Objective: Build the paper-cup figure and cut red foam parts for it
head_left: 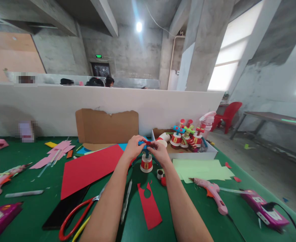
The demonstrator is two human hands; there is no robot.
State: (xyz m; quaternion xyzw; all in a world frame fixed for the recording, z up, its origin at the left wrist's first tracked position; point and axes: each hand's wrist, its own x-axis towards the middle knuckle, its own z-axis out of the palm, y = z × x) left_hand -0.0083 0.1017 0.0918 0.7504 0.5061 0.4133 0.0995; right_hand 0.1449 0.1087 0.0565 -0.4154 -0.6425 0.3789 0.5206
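At the middle of the green table, an upturned red and white paper cup (pixel 146 164) carries a blue paper top (pixel 145 148) and dark coiled strips at its sides. My left hand (pixel 134 147) is closed on the blue top from the left. From the right, my right hand (pixel 160 151) pinches a small red paper piece (pixel 148 143) against it; its exact shape is hidden by the fingers. A cut red paper strip (pixel 150 208) with a round hole lies in front of the cup. Near my right wrist are a small white roll (pixel 159 173) and a round red piece (pixel 163 182).
Scissors (pixel 80 215), a pen (pixel 126 201) and red card (pixel 92 168) lie left. Right are green paper (pixel 200 168), a pink glue gun (pixel 212 193) and a purple power strip (pixel 263 208). Behind stands a white box (pixel 193 155) of similar cup figures (pixel 184 136).
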